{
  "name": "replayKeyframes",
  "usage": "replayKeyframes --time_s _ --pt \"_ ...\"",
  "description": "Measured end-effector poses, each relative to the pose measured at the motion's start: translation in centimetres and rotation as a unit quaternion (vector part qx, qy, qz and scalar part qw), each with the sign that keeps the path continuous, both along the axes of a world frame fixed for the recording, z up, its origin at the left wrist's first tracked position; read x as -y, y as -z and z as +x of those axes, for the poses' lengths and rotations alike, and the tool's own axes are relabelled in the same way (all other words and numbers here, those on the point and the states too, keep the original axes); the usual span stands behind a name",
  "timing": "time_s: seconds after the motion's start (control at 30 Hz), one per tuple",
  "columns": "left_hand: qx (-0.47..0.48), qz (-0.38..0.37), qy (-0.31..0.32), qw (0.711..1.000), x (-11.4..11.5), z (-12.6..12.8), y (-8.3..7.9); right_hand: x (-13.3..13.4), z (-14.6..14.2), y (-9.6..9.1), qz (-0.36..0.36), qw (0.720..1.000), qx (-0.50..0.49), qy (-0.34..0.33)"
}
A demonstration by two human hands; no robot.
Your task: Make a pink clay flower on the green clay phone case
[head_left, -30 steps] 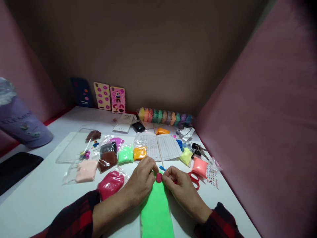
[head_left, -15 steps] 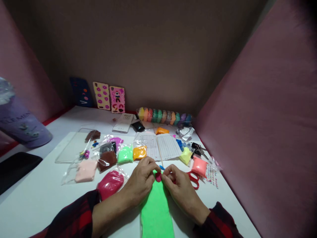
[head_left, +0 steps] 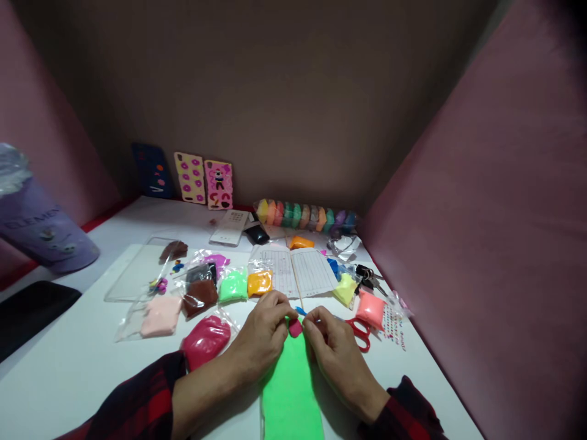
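Note:
A small flat piece of dark pink clay (head_left: 295, 328) is pinched between the fingertips of my left hand (head_left: 262, 337) and my right hand (head_left: 334, 353). Both hands hover over the far end of a long bright green clay-covered slab (head_left: 290, 391) that lies on the white table (head_left: 73, 366). Both sets of fingers are closed on the pink piece. Red and black checked sleeves cover my forearms.
A bag of dark pink clay (head_left: 205, 341) lies left of my hands, with pale pink, brown, green and orange bags (head_left: 259, 282) behind. Red scissors (head_left: 360, 332), a coral bag, keys and an open notebook (head_left: 298, 271) lie right and behind. Decorated phone cases (head_left: 218, 184) lean on the back wall.
My fingers have worked the pink clay piece slightly; it looks squarer and my right thumb has closed tighter. The hands stay in the same place.

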State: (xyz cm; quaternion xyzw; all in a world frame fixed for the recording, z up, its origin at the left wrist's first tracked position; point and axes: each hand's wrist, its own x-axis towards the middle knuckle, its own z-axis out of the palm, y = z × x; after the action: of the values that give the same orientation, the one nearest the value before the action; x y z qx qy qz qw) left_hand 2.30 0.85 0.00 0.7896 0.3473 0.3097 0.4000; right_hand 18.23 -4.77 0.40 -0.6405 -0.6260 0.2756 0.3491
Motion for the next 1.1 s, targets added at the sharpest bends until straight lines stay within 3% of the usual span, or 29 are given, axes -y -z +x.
replayKeyframes --time_s 0.9,1.1 --pt "0.013 0.001 0.009 1.0 -0.14 -0.16 0.1 0.6 0.06 0.43 0.025 0.999 0.022 -0.007" --pt "0.04 0.003 -0.014 0.999 -0.33 -0.23 0.42 0.65 -0.02 0.45 0.026 1.0 0.006 -0.004"
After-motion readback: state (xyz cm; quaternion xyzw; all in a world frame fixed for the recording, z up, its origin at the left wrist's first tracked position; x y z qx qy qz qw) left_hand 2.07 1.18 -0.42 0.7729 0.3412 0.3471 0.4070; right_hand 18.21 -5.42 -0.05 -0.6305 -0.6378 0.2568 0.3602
